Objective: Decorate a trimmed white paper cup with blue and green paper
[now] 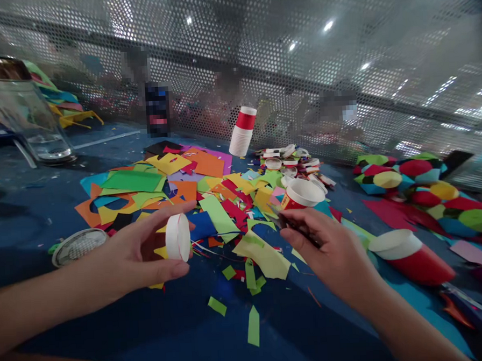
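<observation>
Between the thumb and fingers of my left hand (147, 250) is the cut-off base of a white paper cup (178, 238), tipped on its side. My right hand (325, 241) closes round a small dark tool (297, 224) with a thin grey tip pointing left; most of it is hidden by the fingers, and its exact kind is unclear. Just beyond that hand stands a red and white paper cup (304, 192). Cut coloured paper (218, 214) lies in a heap between and behind both hands.
A stack of paper cups (242, 132) stands at the back, near a pile of cup pieces (290, 159). Another paper cup (415, 257) lies at right, below colourful paper-covered pieces (431, 192). A glass jug (39, 115) stands at left, with a round mesh-topped lid (80, 246) nearer.
</observation>
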A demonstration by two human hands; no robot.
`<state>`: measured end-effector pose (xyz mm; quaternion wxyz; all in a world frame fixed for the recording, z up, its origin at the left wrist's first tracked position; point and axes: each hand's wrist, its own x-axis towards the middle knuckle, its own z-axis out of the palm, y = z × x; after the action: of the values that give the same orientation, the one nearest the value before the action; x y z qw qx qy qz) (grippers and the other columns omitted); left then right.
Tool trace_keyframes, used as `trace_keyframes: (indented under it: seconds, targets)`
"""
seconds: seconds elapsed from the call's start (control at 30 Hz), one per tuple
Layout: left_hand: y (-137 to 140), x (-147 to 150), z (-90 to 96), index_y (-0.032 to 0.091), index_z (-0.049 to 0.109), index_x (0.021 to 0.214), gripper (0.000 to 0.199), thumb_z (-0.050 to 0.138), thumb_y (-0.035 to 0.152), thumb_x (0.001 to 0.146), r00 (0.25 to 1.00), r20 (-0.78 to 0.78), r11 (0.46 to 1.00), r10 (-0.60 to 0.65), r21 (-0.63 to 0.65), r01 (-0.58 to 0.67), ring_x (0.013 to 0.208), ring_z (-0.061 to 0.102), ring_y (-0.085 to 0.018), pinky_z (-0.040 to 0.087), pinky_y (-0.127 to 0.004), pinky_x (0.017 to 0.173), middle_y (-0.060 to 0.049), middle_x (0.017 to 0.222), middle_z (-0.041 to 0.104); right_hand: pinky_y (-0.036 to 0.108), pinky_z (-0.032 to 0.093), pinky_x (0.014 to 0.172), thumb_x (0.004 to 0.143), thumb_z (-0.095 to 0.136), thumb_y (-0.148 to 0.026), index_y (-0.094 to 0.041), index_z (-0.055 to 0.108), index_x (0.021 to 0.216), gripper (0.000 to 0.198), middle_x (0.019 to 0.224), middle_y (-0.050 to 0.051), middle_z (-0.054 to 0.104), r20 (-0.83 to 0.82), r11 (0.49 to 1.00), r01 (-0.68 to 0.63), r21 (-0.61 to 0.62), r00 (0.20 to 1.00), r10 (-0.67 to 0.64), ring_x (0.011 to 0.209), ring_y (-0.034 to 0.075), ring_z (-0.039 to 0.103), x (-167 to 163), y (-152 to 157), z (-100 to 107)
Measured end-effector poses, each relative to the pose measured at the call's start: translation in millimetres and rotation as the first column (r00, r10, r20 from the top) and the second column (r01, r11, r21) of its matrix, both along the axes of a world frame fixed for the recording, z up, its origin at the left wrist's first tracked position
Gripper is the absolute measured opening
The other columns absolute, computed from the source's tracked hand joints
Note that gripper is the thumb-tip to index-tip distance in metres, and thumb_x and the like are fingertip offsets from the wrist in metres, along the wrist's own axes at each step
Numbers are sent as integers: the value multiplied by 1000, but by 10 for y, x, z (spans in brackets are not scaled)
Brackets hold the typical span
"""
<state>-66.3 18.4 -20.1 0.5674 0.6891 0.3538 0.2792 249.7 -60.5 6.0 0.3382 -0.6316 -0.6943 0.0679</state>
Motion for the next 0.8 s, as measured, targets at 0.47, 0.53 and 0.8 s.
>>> trace_keyframes:
  seconds: [0.47, 0.53, 0.8]
  targets:
    - [-37, -32, -193, 40, 51, 146, 71, 83, 38, 83, 993, -14, 992, -114, 51, 114, 91, 74, -18, 64, -24, 76, -2, 114, 70, 18, 56, 75, 98, 65, -32, -21, 70, 110, 17, 96, 0, 78, 62, 942, -335, 5, 941, 334, 85, 11, 74, -431, -257, 30]
    - [-78, -6, -157, 39, 55, 144, 69, 84, 37, 81, 996, -37, 992, -75, 94, 79, 92, 74, -18, 63, -23, 76, -2, 118, 70, 19, 56, 74, 96, 66, -32, -18, 72, 109, 20, 96, 2, 78, 42, 941, -338, -3, 940, 338, 85, 12, 74, -464, -268, 14]
    - [-172, 76, -90, 38, 60, 142, 62, 74, 25, 83, 999, -34, 960, -13, 278, 22, 90, 73, -15, 61, -16, 64, -2, 127, 69, 20, 52, 64, 88, 71, -26, -18, 75, 106, 20, 91, 3, 76, -84, 925, -361, -123, 932, 353, 72, 11, 67, -506, -241, -13]
